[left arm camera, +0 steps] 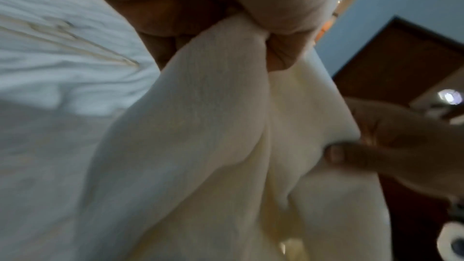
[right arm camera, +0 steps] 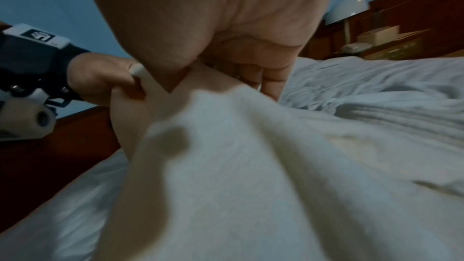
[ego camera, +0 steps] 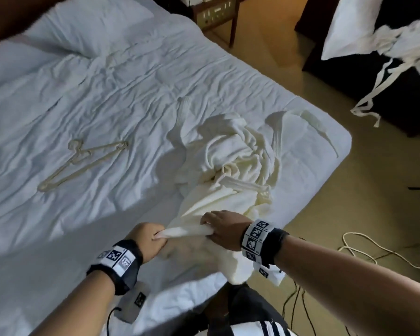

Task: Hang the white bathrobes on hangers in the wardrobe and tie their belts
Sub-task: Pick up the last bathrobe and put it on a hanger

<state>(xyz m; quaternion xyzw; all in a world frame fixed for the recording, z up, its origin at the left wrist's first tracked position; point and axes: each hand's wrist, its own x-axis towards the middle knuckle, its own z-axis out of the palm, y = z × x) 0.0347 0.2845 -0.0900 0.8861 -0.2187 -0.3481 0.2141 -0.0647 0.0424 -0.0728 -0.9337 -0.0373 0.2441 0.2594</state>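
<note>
Bathrobe (ego camera: 228, 163) heaped at the near right corner of the bed (ego camera: 107, 93), one edge drawn out taut toward the near side. Left hand (ego camera: 149, 240) fisted round one end of that edge, right hand (ego camera: 224, 230) pinching the other, the two just apart: probably hunting for the collar or a shoulder seam so the garment can be opened for hanging. Hanger (ego camera: 83, 163) flat on the sheet, well to the left of the heap, within reach for the following step. Second robe (ego camera: 403, 44) with trailing belt draped over dark furniture at the far right, untouched. Wardrobe nowhere visible.

Left wrist view: fingers (left arm camera: 175, 13) curled tight, cloth bunched and emerging from the fist; other hand's thumb (left arm camera: 351, 154) pressing into the fabric lower right. Blurred, but clenched grip plain.

Right wrist view: palm above, fingertips (right arm camera: 271, 78) folded down onto the fabric, thumb closing beneath; opposite fist (right arm camera: 105, 78) at left clamping the same edge. Task judged early, nothing yet hung.
</note>
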